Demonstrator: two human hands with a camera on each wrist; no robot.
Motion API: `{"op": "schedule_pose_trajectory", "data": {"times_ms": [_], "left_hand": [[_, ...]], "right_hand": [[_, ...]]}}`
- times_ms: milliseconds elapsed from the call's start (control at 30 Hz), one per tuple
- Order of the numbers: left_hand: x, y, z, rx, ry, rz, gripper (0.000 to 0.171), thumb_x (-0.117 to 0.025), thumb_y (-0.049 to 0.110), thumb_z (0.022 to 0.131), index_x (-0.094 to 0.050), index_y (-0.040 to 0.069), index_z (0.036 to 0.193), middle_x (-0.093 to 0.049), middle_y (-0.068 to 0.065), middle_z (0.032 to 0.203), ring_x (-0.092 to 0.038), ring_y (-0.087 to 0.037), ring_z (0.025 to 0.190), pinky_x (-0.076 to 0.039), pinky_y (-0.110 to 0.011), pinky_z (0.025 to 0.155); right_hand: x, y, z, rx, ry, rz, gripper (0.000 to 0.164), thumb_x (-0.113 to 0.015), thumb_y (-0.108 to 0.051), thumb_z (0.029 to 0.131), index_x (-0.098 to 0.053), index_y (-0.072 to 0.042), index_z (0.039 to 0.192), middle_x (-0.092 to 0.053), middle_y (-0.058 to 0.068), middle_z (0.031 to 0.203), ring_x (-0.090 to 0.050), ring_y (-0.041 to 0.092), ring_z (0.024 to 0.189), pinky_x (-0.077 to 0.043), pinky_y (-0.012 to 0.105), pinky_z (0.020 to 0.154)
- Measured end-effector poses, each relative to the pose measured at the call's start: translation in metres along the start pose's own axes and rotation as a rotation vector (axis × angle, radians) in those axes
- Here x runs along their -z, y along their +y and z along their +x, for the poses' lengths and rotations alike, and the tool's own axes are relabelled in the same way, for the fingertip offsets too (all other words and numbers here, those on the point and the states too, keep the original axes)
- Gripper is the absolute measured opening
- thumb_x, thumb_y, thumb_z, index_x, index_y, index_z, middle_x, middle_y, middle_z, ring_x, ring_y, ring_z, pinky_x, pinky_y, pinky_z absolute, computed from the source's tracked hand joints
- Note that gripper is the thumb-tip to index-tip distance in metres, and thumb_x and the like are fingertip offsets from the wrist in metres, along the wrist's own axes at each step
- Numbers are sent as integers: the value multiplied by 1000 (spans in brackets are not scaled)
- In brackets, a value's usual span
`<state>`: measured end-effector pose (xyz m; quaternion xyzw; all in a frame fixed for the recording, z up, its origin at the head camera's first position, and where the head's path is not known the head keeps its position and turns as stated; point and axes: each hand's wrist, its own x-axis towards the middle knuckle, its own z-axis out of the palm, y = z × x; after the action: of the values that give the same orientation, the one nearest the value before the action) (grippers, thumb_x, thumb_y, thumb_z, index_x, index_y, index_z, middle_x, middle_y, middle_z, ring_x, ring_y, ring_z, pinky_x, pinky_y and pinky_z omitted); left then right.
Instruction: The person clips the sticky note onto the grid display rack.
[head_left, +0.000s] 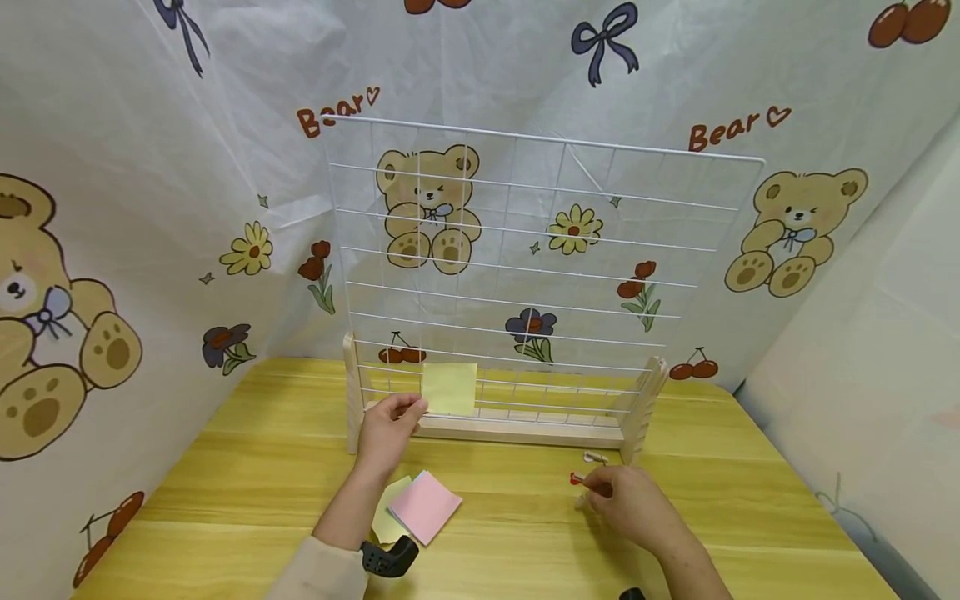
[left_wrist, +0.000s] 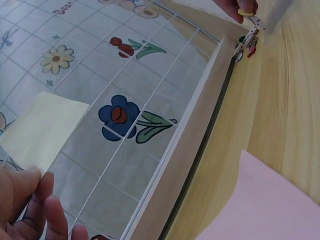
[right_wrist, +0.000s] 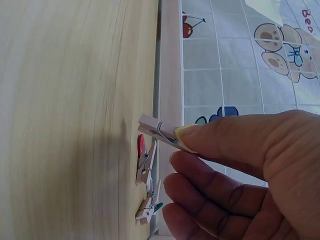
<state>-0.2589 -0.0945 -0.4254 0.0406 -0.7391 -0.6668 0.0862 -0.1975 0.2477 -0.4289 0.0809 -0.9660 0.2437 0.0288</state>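
"While the left hand is busy, how do its fingers stand?"

"Thumb and finger are closed to a pinch at the lower left corner of the yellow note, which is upright before the lower wires of the rack."

"Why just the corner?"

"Probably so that most of it stays flat and uncovered. Whether it touches the wires, I can't tell."

"And the right hand?"

"Thumb and forefinger are drawn together on a wooden peg, the other fingers bent below. It seems held at the handle end, by its yellow trim, which would leave the biting end free."

"What lies next to that?"

"Loose pegs, one trimmed red and one green, on the surface just in front of the rack's right end. That puts them, I'd say, within easy reach of that hand."

"Farther out?"

"Left of the surface's middle, well in from its far edge, a pink pad overlaps a yellow pad, so both colours show. The rack stands nearer that far edge, its wooden feet keeping it upright, with a bear-print cloth behind."
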Motion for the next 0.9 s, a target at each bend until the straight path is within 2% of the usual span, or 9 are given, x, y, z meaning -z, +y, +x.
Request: {"op": "schedule_pose_trajectory", "data": {"times_ms": [267, 400, 600, 767, 900], "left_hand": [[-13, 3, 3, 0, 45, -71, 28, -69, 21, 99, -72, 0, 118, -74, -16, 111, -69, -19, 98, -58, -19, 79], [-20, 4, 3, 4, 55, -106, 30, -70, 21, 98, -72, -1, 118, -73, -17, 111, -68, -18, 94, -56, -17, 76], [-27, 6, 4, 24, 55, -106, 27, -69, 22, 99, -73, 3, 118, -72, -14, 113, -65, -14, 91, -56, -18, 77], [-28, 6, 5, 22, 71, -96, 27, -68, 23, 100, -73, 4, 118, -71, -14, 114, -66, -22, 94, -56, -19, 77], [-30, 4, 6, 17, 82, -83, 26, -68, 22, 99, -74, 5, 117, -72, -14, 113, -67, -30, 103, -55, -19, 77]], "right_hand": [[2, -1, 1, -43, 3, 5, 11, -79, -6, 86, -79, -14, 93, -72, -8, 85, -62, 5, 77, -53, 28, 69], [3, -1, 1, -42, 3, 7, 11, -78, -6, 86, -78, -14, 93, -72, -8, 84, -62, 5, 77, -52, 28, 68], [4, -2, 2, -19, 17, -3, 11, -78, -5, 86, -78, -14, 94, -72, -8, 82, -60, 5, 75, -51, 27, 66], [4, -3, 3, -29, 9, -7, 9, -78, -7, 86, -78, -12, 94, -71, -8, 80, -60, 5, 74, -51, 28, 66], [5, -3, 2, -35, 3, 6, 8, -78, -7, 87, -77, -13, 91, -71, -8, 81, -61, 5, 75, -52, 28, 68]]}}
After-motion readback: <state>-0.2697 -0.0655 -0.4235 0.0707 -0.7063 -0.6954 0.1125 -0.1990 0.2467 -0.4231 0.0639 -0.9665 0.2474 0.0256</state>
